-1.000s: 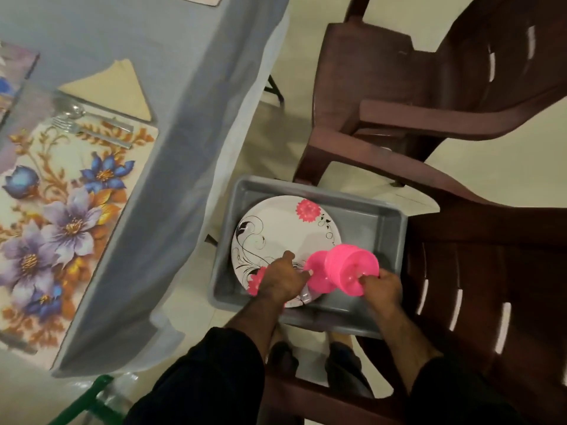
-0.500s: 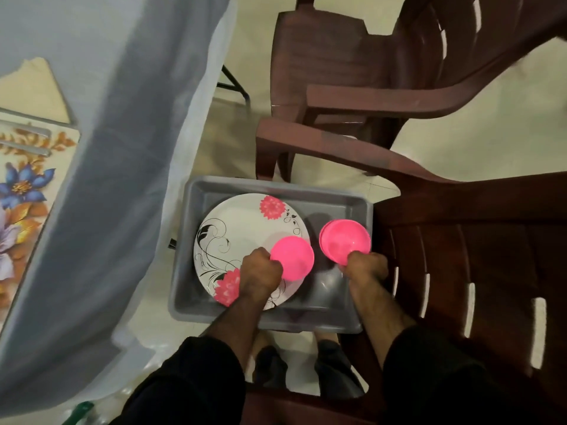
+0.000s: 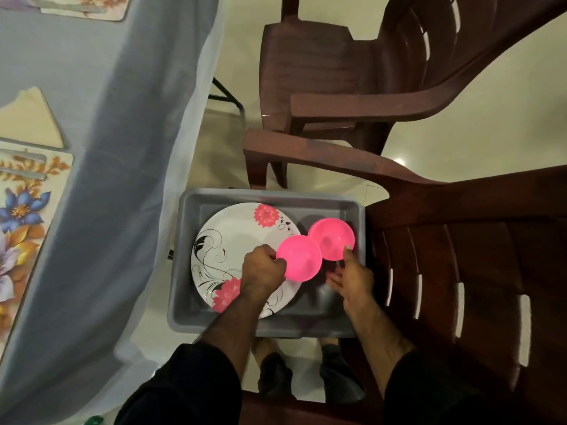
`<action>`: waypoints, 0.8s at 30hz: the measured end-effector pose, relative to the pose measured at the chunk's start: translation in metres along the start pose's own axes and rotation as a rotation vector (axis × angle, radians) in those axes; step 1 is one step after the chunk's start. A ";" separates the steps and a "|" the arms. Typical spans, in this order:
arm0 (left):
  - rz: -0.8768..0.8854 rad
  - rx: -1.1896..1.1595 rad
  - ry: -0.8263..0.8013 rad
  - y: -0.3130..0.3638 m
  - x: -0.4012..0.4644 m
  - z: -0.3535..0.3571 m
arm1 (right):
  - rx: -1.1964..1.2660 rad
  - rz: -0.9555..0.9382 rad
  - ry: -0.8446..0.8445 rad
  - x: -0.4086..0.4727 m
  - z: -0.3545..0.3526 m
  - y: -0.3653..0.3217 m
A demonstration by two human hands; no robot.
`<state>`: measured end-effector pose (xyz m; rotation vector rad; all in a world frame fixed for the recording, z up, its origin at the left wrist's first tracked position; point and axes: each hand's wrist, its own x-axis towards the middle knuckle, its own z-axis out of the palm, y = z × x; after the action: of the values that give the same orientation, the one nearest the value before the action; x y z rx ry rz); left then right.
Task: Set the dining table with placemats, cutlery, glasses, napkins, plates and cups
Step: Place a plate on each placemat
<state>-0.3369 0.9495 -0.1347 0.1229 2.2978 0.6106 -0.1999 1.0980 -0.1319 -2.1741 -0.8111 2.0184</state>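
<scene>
While left hand (image 3: 263,269) pinches near pink cup (image 3: 299,258) over plate (image 3: 233,240), right hand (image 3: 352,276) lies relaxed beside far cup (image 3: 331,239); grasp it firmly, lift both clear of tub (image 3: 270,196).

cups (image 3: 299,258): glossy pink plastic | tub (image 3: 214,325): matt grey plastic

Dim indoor light, soft motion blur, wide-angle bending at edges, floor (image 3: 399,162) glare spot
</scene>
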 end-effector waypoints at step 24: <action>-0.392 0.139 0.156 -0.079 -0.043 -0.075 | -0.626 -0.125 -0.222 -0.009 0.032 0.045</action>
<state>-0.3509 0.8393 -0.0977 -0.3135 2.4221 0.2663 -0.2147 1.0457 -0.1454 -2.0888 -1.7624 2.1727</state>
